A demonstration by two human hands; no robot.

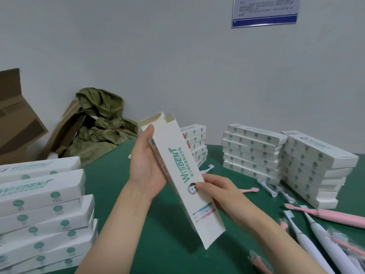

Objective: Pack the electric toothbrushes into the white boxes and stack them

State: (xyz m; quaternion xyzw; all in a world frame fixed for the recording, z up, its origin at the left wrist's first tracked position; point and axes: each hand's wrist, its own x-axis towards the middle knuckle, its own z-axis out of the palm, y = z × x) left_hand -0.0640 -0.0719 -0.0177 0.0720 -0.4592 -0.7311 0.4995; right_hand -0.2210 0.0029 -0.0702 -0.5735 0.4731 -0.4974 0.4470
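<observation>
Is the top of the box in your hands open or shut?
Open: the box has its top flaps standing up, untucked.

Illegible print on wall notice (264, 11)

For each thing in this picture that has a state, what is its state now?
held box, tilted, top flap open, contents not visible.
left grip, holds the box's upper part.
right grip, pinches its lower part.
left stack, boxes closed, piled.
right stacks, boxes closed, piled.
toothbrushes, loose, lying unpacked on the green table.
brown carton, flaps open.
</observation>
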